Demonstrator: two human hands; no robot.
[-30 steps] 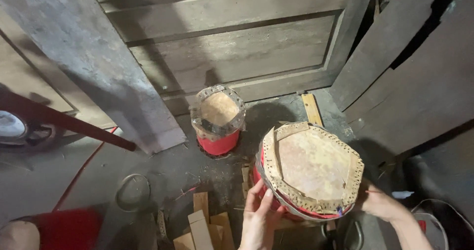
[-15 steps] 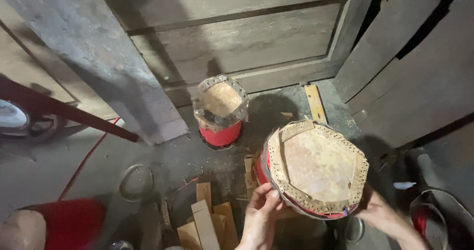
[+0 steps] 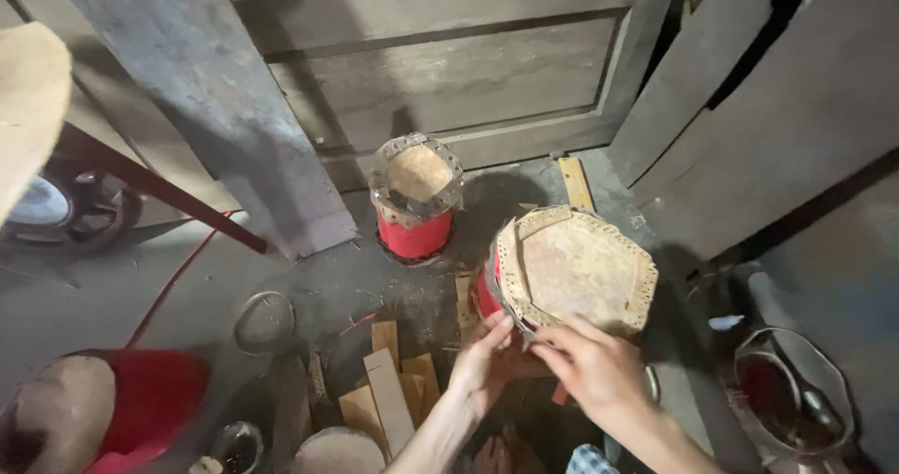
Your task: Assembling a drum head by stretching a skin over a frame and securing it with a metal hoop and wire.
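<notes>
Tilting red drum [image 3: 573, 270], skin facing up-left, left hand [image 3: 484, 363], right hand [image 3: 593, 368] gripping rim

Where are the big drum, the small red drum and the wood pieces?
big drum [image 3: 585, 268], head view, on its skin top.
small red drum [image 3: 415, 233], head view, red side.
wood pieces [image 3: 391, 394], head view, on the longest strip.

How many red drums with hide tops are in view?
3: a large red drum under both hands, a small red drum by the wooden door, a red drum lying bottom left. Others may be hidden.
</notes>
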